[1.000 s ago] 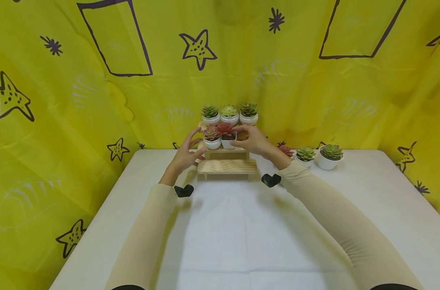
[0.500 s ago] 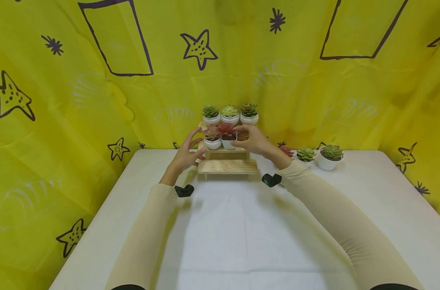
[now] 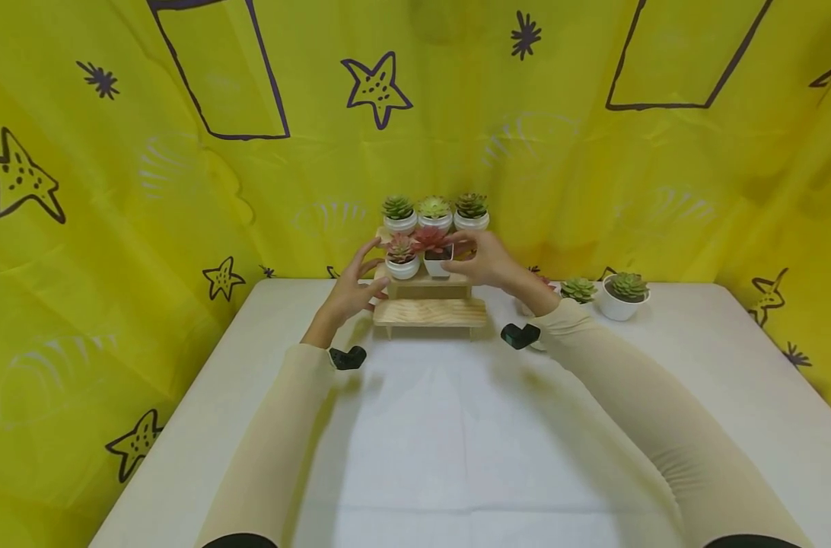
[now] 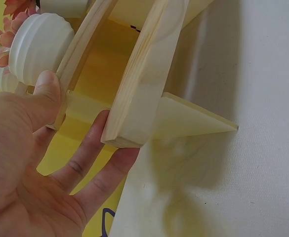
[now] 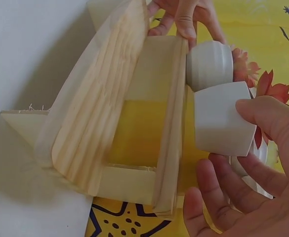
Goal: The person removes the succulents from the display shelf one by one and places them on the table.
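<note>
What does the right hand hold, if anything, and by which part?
The right hand holds a red succulent by the side wall of its square white pot.

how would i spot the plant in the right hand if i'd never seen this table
At the back of the white table is a tiered wooden stand. At its middle tier, the right hand holds a red succulent. Its white pot has squared sides, unlike the round pots nearby.

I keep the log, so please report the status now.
Right hand pinches red potted succulent. Left hand holds tiered wooden stand. Pink potted succulent close on its left.
</note>
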`<state>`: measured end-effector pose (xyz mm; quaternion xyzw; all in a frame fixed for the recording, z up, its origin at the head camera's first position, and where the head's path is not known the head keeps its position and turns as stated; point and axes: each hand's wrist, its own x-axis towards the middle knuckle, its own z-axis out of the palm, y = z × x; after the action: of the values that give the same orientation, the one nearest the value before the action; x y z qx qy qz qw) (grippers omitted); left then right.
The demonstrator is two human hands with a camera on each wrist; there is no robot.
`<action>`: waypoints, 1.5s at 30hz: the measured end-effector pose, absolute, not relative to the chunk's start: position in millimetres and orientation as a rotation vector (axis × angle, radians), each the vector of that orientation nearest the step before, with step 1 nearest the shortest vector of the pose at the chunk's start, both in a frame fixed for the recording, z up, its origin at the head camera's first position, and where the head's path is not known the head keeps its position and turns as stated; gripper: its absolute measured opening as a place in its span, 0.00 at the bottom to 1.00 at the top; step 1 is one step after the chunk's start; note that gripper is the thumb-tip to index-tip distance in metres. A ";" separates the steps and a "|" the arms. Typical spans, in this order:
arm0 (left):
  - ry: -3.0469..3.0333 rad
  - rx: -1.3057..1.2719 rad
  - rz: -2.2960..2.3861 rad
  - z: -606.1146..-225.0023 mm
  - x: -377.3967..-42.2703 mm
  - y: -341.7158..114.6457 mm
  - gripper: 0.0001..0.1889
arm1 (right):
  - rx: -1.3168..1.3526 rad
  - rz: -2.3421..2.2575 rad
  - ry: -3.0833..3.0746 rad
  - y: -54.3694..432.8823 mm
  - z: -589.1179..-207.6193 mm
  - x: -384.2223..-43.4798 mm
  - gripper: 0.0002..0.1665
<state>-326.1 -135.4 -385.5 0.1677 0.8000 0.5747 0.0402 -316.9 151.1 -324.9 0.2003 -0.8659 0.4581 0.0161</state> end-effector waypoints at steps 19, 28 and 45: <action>2.447 0.518 1.765 -386.1 -327.3 -136.0 0.41 | 0.623 1.441 -2.708 166.7 -321.9 -310.9 0.32; 2.439 0.519 1.775 -387.3 -328.2 -135.9 0.40 | 0.595 1.465 -2.711 183.1 -325.0 -303.6 0.31; 2.461 0.498 1.763 -388.7 -328.8 -135.3 0.41 | 0.565 1.385 -2.757 242.6 -328.0 -264.3 0.29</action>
<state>-328.8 -135.3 -388.7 0.1622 0.8016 0.5743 0.0368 -264.3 242.6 -328.0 0.1801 -0.8789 0.4417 0.0026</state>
